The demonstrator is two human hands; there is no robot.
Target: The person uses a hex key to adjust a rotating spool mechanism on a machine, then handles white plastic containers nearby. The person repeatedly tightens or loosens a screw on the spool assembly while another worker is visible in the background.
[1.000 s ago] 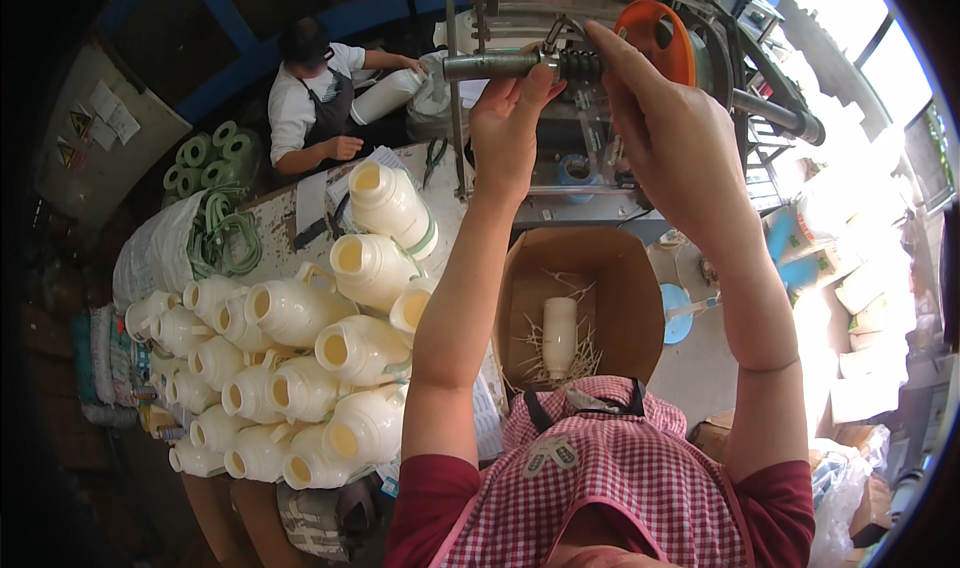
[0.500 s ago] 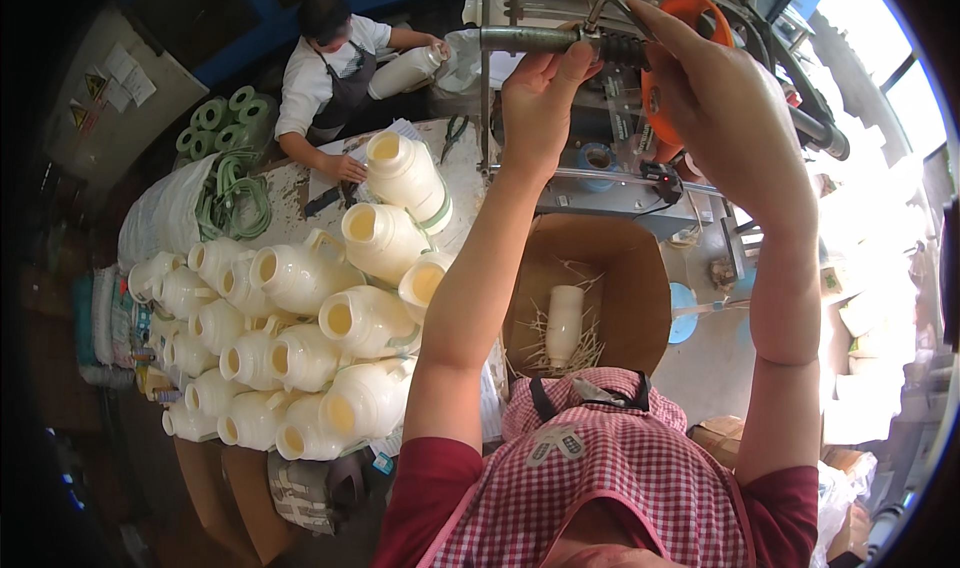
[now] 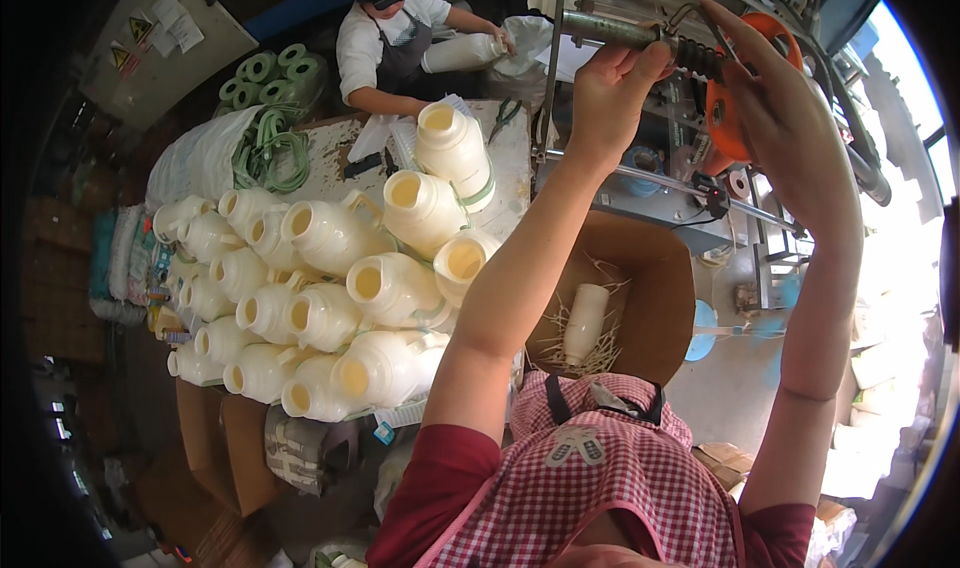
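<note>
A: Rod [image 3: 605,28] location?
B: Upper right of frame. Left hand [image 3: 612,93] half curled against its underside (grip hidden; cannot tell hold).
A: Right hand [image 3: 790,118]?
B: Fingers slightly bent beside spring [image 3: 697,59]; hold unclear.

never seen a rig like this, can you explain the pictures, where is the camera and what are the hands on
There is no robot here: these are a person's two bare hands. A fisheye camera on their head looks down, so straight edges bend and their own checkered apron shows at the bottom.

Both hands are up at a machine. The left hand is at a metal bar; the right hand is by a black coiled part and an orange part. How firmly either grips is hidden.

On the worn table to the left are many cream jugs. A cardboard box below the machine holds a pale bottle-shaped piece.
</note>
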